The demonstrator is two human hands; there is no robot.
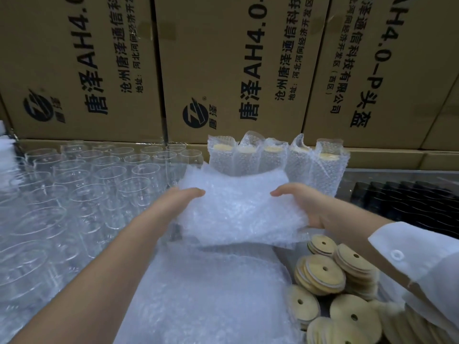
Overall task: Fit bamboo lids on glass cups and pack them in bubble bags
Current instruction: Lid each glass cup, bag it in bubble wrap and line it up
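Both hands are engaged on one item. The left hand (180,202) grips the left edge of a sheaf of bubble bags (238,209), thumb laid on top and the fingers out of sight beneath. The right hand (304,206) grips the right edge the same way, thumb on top. The sheaf is held clear above the work surface, roughly level, sagging slightly at the near edge. It appears to be several bags together, though the layers cannot be counted.

Directly below it lies a flat pile of bubble bags (211,296), reaching to the near edge of the view.

Left of the hands stand empty glass cups (87,184), upright, mouths up, packed close in rows and without lids.

Behind the sheaf, five packed cups (273,161) stand upright side by side against the cartons, each in its own bubble bag with a pale lid visible under the wrap.

Loose bamboo lids (323,270), round with a small centre hole, are heaped at lower right, just beside the pile.

The right forearm wears a white sleeve (422,271); the left forearm is bare.

Printed cardboard cartons (223,70) form the back wall. A black tray (409,204) sits at right.
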